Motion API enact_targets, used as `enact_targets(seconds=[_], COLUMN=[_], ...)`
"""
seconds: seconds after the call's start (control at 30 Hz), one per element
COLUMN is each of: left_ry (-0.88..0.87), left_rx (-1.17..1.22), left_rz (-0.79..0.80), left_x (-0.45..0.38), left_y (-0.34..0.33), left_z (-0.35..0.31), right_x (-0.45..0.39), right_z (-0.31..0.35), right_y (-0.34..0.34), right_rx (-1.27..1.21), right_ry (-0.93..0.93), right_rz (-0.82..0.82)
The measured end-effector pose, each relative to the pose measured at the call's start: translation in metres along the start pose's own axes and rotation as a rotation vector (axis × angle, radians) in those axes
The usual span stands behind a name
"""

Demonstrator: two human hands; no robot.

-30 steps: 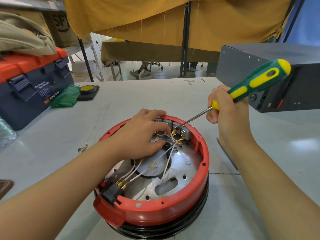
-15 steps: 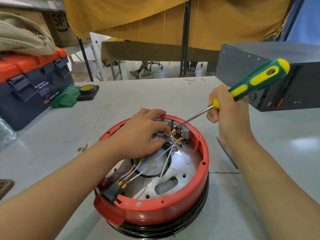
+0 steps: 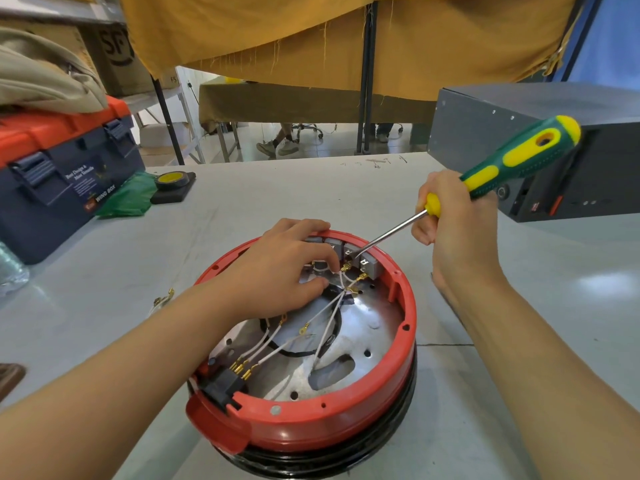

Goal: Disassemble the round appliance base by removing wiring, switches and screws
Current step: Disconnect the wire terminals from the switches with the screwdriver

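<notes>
Right hand grips the screwdriver, tip at the grey switches; left hand pinches white wires inside the red base.

I see my left hand pinching white wires inside the red round base, while my right hand grips a green-yellow screwdriver touching grey switches.

Your round appliance base sits open side up on the table, a red ring over a black lower rim. Inside it is a shiny metal plate with holes. Grey switches line the far inner wall. White wires with brass ends run from them across the plate toward the black connector at the near left.
</notes>
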State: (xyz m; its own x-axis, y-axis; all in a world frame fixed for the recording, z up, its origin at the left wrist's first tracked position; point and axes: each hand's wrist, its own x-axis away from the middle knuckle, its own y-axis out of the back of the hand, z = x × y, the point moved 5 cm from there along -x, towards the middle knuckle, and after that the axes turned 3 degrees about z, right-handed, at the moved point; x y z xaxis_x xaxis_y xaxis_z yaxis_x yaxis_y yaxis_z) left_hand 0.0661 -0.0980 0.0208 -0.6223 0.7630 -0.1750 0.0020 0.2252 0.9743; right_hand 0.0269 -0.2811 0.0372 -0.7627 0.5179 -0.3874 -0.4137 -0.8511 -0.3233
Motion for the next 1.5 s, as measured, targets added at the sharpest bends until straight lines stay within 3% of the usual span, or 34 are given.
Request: enact_targets(seconds=[0.13,0.47,0.8,1.17,1.5], left_ry=[0.000,0.070,0.241,0.152,0.078], left_rx=[0.008,0.142,-0.215,-0.166,-0.089], left_rz=[-0.009,-0.026,0.029,0.102,0.144], left_x=[-0.001,-0.005,0.013,0.003,-0.006], left_y=[0.000,0.007,0.008,0.003,0.004], left_z=[0.002,0.008,0.009,0.005,0.005], right_x=[-0.002,0.007,0.010,0.010,0.019], right_z=[0.006,0.001,0.003,0.005,0.021], right_y=[0.003,-0.007,-0.011,-0.012,-0.017], right_rx=[-0.084,0.042,0.147,0.250,0.433], right_ry=[0.043,0.065,0.118,0.195,0.417], right_rz=[-0.023,0.044,0.103,0.132,0.177])
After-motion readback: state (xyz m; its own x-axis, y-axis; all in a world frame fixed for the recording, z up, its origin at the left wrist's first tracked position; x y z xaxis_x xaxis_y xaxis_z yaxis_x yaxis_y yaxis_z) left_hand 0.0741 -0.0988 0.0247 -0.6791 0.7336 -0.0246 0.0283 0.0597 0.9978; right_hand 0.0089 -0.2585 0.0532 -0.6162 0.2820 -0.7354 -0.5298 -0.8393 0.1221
